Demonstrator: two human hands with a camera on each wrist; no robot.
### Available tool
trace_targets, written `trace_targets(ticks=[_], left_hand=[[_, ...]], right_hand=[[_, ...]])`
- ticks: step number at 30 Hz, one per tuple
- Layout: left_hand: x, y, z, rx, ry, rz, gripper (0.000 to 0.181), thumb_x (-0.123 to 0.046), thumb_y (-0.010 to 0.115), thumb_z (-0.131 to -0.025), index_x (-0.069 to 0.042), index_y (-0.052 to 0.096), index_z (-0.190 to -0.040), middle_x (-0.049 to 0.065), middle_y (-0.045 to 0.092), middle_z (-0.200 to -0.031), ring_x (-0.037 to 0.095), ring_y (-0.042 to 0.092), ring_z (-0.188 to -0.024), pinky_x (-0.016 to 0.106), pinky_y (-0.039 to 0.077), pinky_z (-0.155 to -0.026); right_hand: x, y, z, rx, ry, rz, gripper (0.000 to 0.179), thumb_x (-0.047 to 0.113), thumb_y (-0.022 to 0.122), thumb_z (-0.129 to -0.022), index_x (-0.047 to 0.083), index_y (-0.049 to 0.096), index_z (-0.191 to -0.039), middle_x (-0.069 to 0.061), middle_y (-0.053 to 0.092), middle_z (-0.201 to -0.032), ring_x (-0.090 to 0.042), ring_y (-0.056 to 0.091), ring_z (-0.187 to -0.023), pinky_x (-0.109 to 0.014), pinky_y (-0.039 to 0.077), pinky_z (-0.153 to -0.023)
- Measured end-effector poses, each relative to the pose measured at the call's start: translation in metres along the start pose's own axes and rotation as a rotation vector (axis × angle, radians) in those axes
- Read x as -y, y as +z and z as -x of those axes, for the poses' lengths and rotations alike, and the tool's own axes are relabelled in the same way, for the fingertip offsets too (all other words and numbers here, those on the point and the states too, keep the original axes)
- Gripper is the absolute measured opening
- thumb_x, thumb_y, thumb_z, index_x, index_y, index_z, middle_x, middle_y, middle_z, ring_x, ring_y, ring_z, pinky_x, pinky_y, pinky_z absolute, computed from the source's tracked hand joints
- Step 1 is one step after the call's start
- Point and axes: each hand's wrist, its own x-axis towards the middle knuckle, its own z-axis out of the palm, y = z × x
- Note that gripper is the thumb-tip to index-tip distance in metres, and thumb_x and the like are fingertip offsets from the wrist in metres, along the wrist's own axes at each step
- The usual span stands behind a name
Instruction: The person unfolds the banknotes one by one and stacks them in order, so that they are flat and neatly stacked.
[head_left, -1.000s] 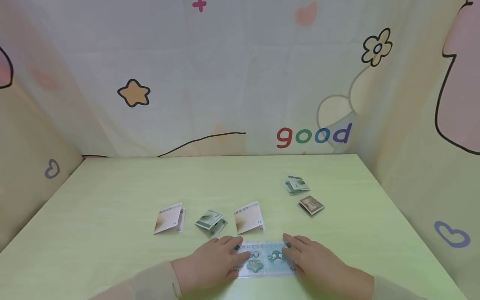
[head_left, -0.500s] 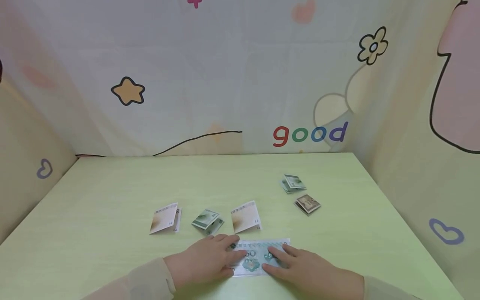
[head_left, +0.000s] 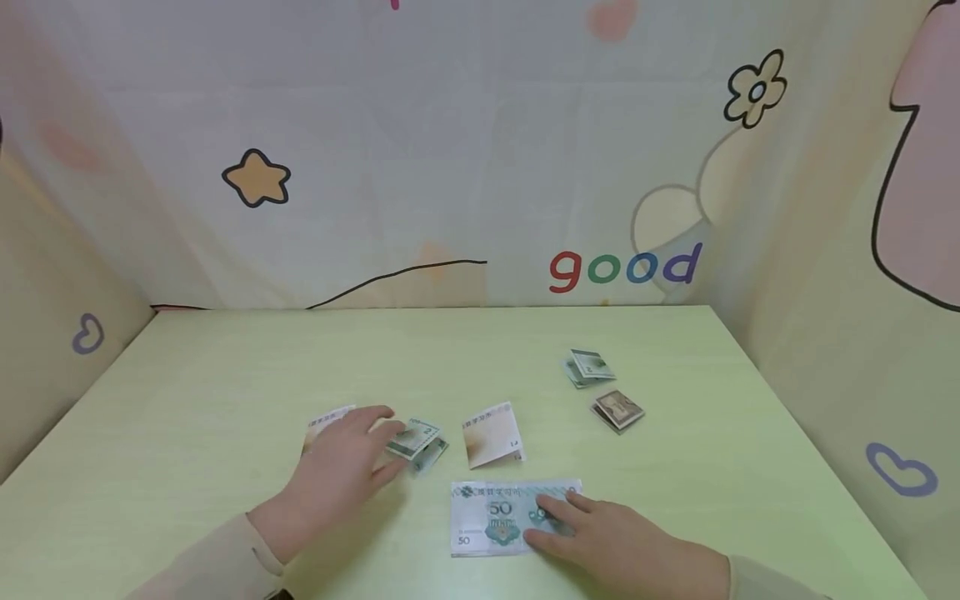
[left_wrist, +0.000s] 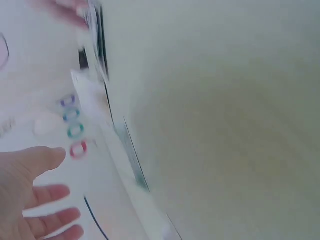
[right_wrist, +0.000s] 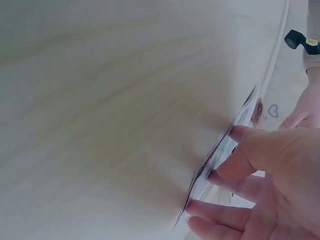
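Observation:
A flat stack of banknotes (head_left: 487, 533) printed with 50 lies near the front of the table. My right hand (head_left: 622, 542) rests on its right end with fingers spread, and the right wrist view shows those fingertips (right_wrist: 192, 206) touching the thin layered paper. My left hand (head_left: 341, 467) is over a folded brownish-white banknote (head_left: 324, 419), hiding most of it. Its fingers reach toward a folded green banknote (head_left: 427, 446); I cannot tell whether they touch. In the left wrist view, the left hand (left_wrist: 30, 195) has fingers apart and nothing between them.
Another folded brownish-white banknote (head_left: 492, 435) stands behind the stack. Farther right are a folded green banknote (head_left: 591, 365) and a small folded brown banknote (head_left: 618, 408). A printed cloth (head_left: 420, 167) hangs behind the pale green table (head_left: 225, 367).
My left hand has left the banknote stack and moved left and away from me, over the folded banknotes. My right hand slid left onto the stack, then stayed.

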Motion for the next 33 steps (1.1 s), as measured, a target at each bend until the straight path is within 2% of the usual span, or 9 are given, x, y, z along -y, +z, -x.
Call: trace_targets(ticks=[4, 9, 14, 17, 19, 22, 25, 28, 33], left_hand=[[0.019, -0.005, 0.008, -0.002, -0.161, -0.028, 0.053, -0.033, 0.079, -0.071, -0.005, 0.061, -0.112, 0.013, 0.058, -0.111, 0.03, 0.057, -0.1, 0.042, 0.051, -0.073], [0.029, -0.005, 0.014, 0.036, -0.265, 0.005, 0.06, -0.033, 0.081, -0.069, -0.003, 0.057, -0.115, 0.016, 0.056, -0.11, 0.032, 0.057, -0.092, 0.039, 0.05, -0.058], [0.036, -0.003, 0.017, 0.081, -0.306, -0.042, 0.054, -0.03, 0.08, -0.07, -0.002, 0.056, -0.11, 0.013, 0.055, -0.099, 0.027, 0.057, -0.079, 0.034, 0.046, -0.048], [0.041, -0.003, 0.019, 0.105, -0.319, -0.061, 0.032, -0.024, 0.075, -0.075, -0.004, 0.059, -0.095, 0.006, 0.055, -0.083, 0.018, 0.052, -0.063, 0.03, 0.041, -0.043], [0.044, -0.004, 0.021, 0.107, -0.319, -0.073, 0.016, -0.018, 0.07, -0.078, -0.007, 0.059, -0.083, 0.002, 0.051, -0.071, 0.014, 0.046, -0.054, 0.028, 0.036, -0.04], [0.049, -0.007, 0.024, 0.087, -0.321, -0.08, 0.013, -0.009, 0.065, -0.08, -0.009, 0.056, -0.071, -0.002, 0.046, -0.06, 0.011, 0.039, -0.048, 0.026, 0.032, -0.038], [0.055, -0.014, 0.027, 0.086, -0.356, -0.057, 0.013, -0.005, 0.064, -0.08, -0.009, 0.056, -0.071, -0.003, 0.046, -0.06, 0.011, 0.039, -0.05, 0.026, 0.032, -0.039], [0.061, -0.022, 0.028, 0.095, -0.419, -0.008, 0.012, -0.01, 0.065, -0.083, -0.009, 0.057, -0.074, -0.002, 0.049, -0.062, 0.013, 0.041, -0.052, 0.028, 0.033, -0.041], [0.069, -0.037, 0.03, 0.064, -0.498, 0.086, 0.013, -0.016, 0.059, -0.089, -0.003, 0.059, -0.087, 0.005, 0.059, -0.068, 0.014, 0.042, -0.049, 0.03, 0.032, -0.04]], right_hand=[[0.001, -0.002, -0.001, 0.031, 0.019, -0.055, 0.074, 0.075, 0.036, -0.081, 0.026, 0.049, -0.136, -0.011, 0.047, -0.136, -0.038, 0.055, -0.11, -0.041, 0.051, -0.077], [0.002, -0.003, -0.002, 0.063, 0.042, -0.083, 0.075, 0.075, 0.037, -0.08, 0.026, 0.049, -0.135, -0.011, 0.047, -0.136, -0.038, 0.054, -0.111, -0.04, 0.051, -0.076], [0.003, -0.002, -0.003, 0.031, 0.032, -0.08, 0.073, 0.074, 0.036, -0.082, 0.025, 0.05, -0.134, -0.012, 0.048, -0.134, -0.038, 0.056, -0.108, -0.039, 0.052, -0.074], [0.005, 0.0, -0.004, -0.006, 0.019, -0.076, 0.07, 0.072, 0.037, -0.084, 0.024, 0.052, -0.133, -0.013, 0.05, -0.133, -0.039, 0.057, -0.106, -0.038, 0.053, -0.071], [0.005, 0.001, -0.004, -0.003, 0.019, -0.089, 0.069, 0.071, 0.037, -0.084, 0.025, 0.051, -0.133, -0.012, 0.049, -0.133, -0.039, 0.057, -0.106, -0.038, 0.053, -0.071], [0.006, 0.001, -0.005, 0.048, 0.04, -0.132, 0.07, 0.072, 0.037, -0.083, 0.027, 0.05, -0.134, -0.01, 0.047, -0.135, -0.038, 0.055, -0.109, -0.04, 0.053, -0.073], [0.006, 0.001, -0.006, 0.109, 0.073, -0.186, 0.071, 0.074, 0.036, -0.081, 0.03, 0.047, -0.136, -0.007, 0.044, -0.139, -0.036, 0.053, -0.113, -0.042, 0.052, -0.076], [0.006, 0.001, -0.006, 0.114, 0.078, -0.187, 0.072, 0.074, 0.036, -0.081, 0.03, 0.047, -0.136, -0.006, 0.044, -0.138, -0.035, 0.053, -0.114, -0.042, 0.052, -0.078], [0.003, 0.003, -0.004, 0.017, 0.042, -0.045, 0.071, 0.073, 0.038, -0.082, 0.025, 0.051, -0.133, -0.012, 0.048, -0.133, -0.038, 0.056, -0.108, -0.038, 0.053, -0.072]])
